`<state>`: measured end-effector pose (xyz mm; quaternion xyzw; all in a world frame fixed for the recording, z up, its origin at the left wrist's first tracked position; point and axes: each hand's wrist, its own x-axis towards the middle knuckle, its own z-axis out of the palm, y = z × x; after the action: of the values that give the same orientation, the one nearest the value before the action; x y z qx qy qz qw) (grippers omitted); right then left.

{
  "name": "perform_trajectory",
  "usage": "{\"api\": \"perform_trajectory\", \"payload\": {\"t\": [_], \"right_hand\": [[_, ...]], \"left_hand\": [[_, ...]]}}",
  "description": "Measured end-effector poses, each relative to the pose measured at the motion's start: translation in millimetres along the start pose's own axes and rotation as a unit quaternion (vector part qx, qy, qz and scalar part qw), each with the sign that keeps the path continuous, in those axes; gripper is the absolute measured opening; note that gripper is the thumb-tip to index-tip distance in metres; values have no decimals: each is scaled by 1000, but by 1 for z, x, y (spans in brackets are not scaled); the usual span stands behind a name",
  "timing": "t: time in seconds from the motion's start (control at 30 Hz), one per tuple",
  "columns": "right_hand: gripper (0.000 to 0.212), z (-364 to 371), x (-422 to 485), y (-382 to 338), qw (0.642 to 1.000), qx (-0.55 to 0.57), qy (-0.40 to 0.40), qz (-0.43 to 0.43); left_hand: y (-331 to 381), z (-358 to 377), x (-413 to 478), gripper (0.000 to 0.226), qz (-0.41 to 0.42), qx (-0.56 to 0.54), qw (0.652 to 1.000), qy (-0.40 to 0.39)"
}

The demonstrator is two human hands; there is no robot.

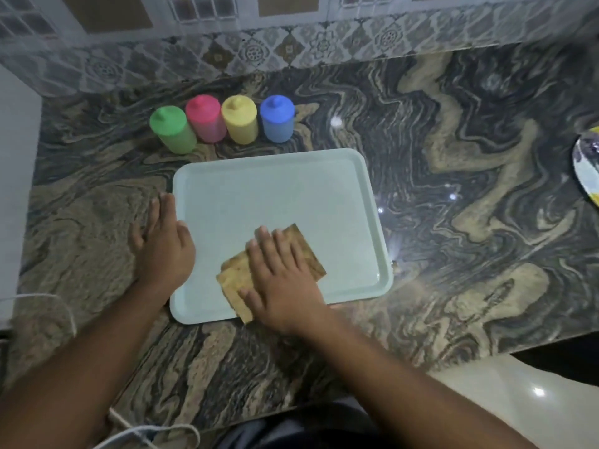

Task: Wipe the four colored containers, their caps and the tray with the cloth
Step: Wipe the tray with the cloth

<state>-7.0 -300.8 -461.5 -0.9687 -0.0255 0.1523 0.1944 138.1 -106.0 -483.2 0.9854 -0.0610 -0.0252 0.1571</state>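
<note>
Pressed flat, fingers spread, the right hand [285,280] pins a folded tan cloth [236,277] against the near part of a pale green tray [291,189]; nothing is pinched, the palm simply bears down on the fabric. One corner of the cloth pokes out past the fingertips, another hangs over the tray's near rim beside the wrist. Just to the left of that hand, the left hand [165,247] lies open and flat across the tray's left edge, palm partly on the rim and fingers reaching along it onto the marbled stone counter [453,222].

Beyond both hands, past the far rim of the tray and apart from it, four capped containers stand upright in a row on the counter: a green container [173,131] farthest left, then a pink container [205,119], a yellow container [240,119] and a blue container [277,119]. The first three stand close together, nearly touching; the blue sits just apart from the yellow.

Well off to the right of the working hand, a patterned plate [588,163] shows at the frame's edge. A white cord [155,434] trails near the left forearm.
</note>
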Motion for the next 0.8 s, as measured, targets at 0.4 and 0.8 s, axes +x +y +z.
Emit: {"api": "perform_trajectory", "payload": {"t": [0.4,0.8], "right_hand": [[88,-33,88,14,993,24,49,100],[85,-51,46,80,976,20,76,201]], "left_hand": [[1,0,-1,54,3,-10,1000,5],[2,-2,-1,55,4,-28,1000,15]]}}
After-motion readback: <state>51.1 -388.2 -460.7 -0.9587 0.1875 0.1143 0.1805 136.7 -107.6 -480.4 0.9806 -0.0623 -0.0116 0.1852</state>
